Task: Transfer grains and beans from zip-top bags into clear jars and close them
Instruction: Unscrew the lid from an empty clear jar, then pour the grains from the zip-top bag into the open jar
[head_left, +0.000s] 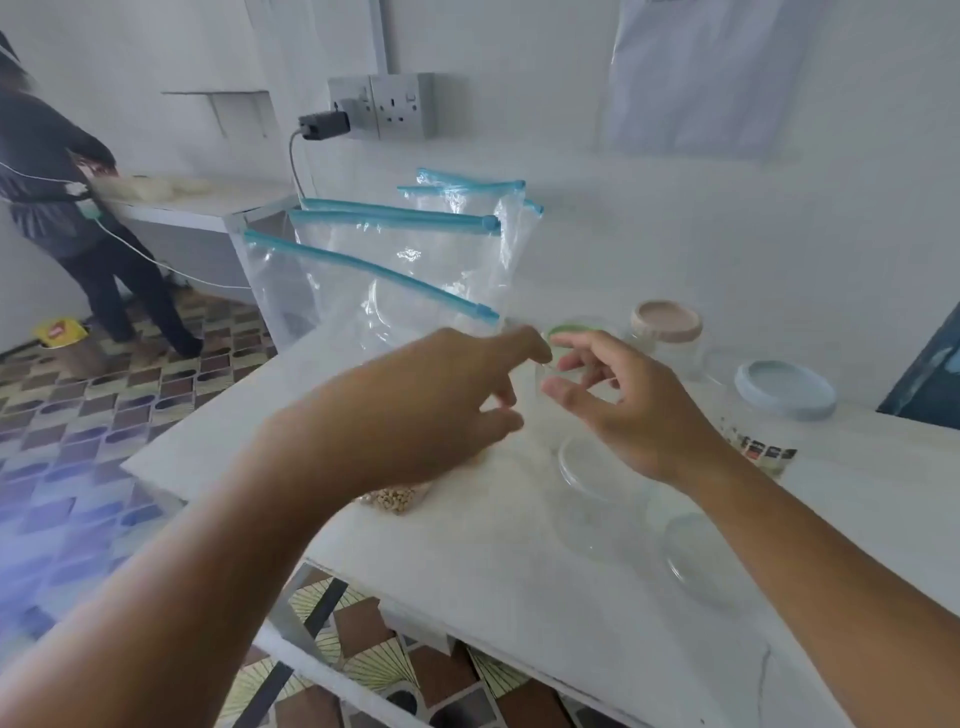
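Nearest the camera, two bare forearms reach out over a white table (467, 571), whose near edge shows patterned floor tiles (104, 415) beneath it. On the table close to the right forearm lie two clear jars on their sides, the nearer jar (696, 561) and the second jar (587, 488) just beyond it, both without lids and hard to make out against the white top.

Under the left wrist a small heap of pale beans (392, 500) shows inside clear plastic resting on the table. The left hand (441, 395) is stretched forward with its fingers loosely extended and parted, holding nothing that can be seen. The right hand (613, 400) faces it, fingers spread and slightly curled, thumb and forefinger apart around a small clear jar with a green rim (563, 332); blur makes it impossible to say whether the fingers actually touch that jar.

Further right stand a jar with a pale blue lid (784, 389), carrying a printed label, and behind it a jar with a beige lid (667, 322).

Beyond the hands several clear zip-top bags (395, 270) with blue sliders stand upright, leaning against one another near the wall. Above them a double wall socket (384, 106) holds a black charger (322, 126) with a cable hanging down.

Far left, another person (62, 208) in dark clothes stands at a second table (208, 202) along the wall.
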